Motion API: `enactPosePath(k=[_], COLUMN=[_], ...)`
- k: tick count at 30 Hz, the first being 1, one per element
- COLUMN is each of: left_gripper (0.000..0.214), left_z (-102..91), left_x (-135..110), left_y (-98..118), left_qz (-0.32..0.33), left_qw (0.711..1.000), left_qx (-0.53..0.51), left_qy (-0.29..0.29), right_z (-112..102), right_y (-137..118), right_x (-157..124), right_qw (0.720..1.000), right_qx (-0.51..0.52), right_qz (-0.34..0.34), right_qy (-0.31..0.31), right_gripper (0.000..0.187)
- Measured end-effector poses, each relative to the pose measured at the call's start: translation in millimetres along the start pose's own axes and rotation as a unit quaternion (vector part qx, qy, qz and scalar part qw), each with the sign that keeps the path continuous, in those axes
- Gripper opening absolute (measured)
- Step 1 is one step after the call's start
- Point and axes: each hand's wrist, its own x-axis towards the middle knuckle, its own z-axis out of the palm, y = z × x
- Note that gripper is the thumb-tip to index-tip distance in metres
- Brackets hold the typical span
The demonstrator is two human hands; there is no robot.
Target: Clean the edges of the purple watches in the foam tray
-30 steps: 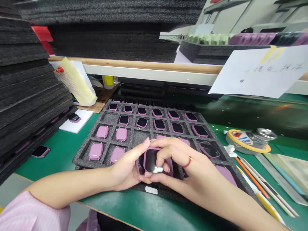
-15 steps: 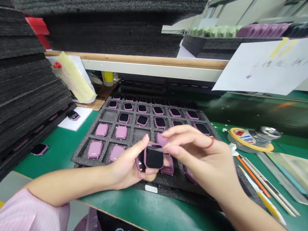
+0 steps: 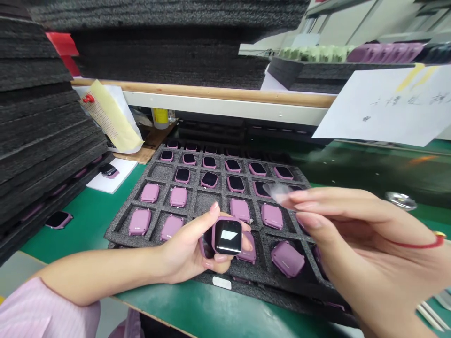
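Note:
My left hand [image 3: 192, 251] is closed around two purple smartwatch bodies over the front of a black foam tray [image 3: 160, 213]. The upper smartwatch [image 3: 228, 236] faces up, its dark screen catching a white reflection; the other is mostly covered by it and my fingers. To the right, my right hand [image 3: 359, 234] pinches a small clear film [image 3: 278, 191] between thumb and fingers, held above the tray. Purple watches fill many tray pockets: the back rows lie screen up, the front rows back up, like this watch back [image 3: 272, 216]. My right hand hides several pockets.
Stacked black foam trays [image 3: 31, 94] rise at the left. A watch [image 3: 58, 219] lies on the green bench [image 3: 81, 211], another on a white pad [image 3: 121, 171]. A shelf edge [image 3: 211, 99] crosses above the tray, with a paper sheet [image 3: 384, 105] hanging at right.
My right hand has moved right, away from the watch screen, carrying the clear film. My left hand stays nearly in place with the watches. The view has shifted slightly.

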Motion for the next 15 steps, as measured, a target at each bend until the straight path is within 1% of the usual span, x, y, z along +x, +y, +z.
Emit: enactPosePath(k=[2, 4, 6, 7, 10, 12, 15], left_gripper=[0.048, 0.048, 0.048, 0.049, 0.053, 0.055, 0.056], left_z=[-0.2, -0.2, 0.0, 0.1, 0.7, 1.1, 1.2], left_x=[-0.2, -1.1, -2.0, -2.5, -3.2, -3.3, -3.0], left_y=[0.0, -0.5, -0.9, -0.9, -0.1, 0.4, -0.8], left_qz=[-0.004, -0.010, -0.019, -0.023, -0.033, -0.035, -0.021], left_qw=[1.000, 1.000, 1.000, 1.000, 0.999, 0.999, 0.999], left_qx=[-0.002, -0.001, 0.002, 0.004, 0.018, 0.020, 0.023], left_qy=[-0.002, -0.005, -0.009, -0.009, -0.002, 0.006, 0.003], right_z=[-2.5, -4.0, -4.2, -3.8, -1.3, 2.0, 9.1], right_y=[2.8, 2.5, -0.7, -2.7, -7.3, -8.3, -9.4], right_x=[-1.8, -7.3, -15.0, -18.7, -24.8, -23.4, -17.9], right_qw=[0.997, 0.986, 0.975, 0.972, 0.966, 0.960, 0.958], right_qx=[-0.031, -0.038, -0.025, -0.021, -0.021, -0.016, -0.027], right_qz=[-0.055, -0.098, -0.120, -0.116, -0.104, -0.128, -0.160], right_qy=[-0.054, -0.128, -0.187, -0.203, -0.238, -0.249, -0.237], right_gripper=[0.027, 0.027, 0.027, 0.027, 0.032, 0.030, 0.022])
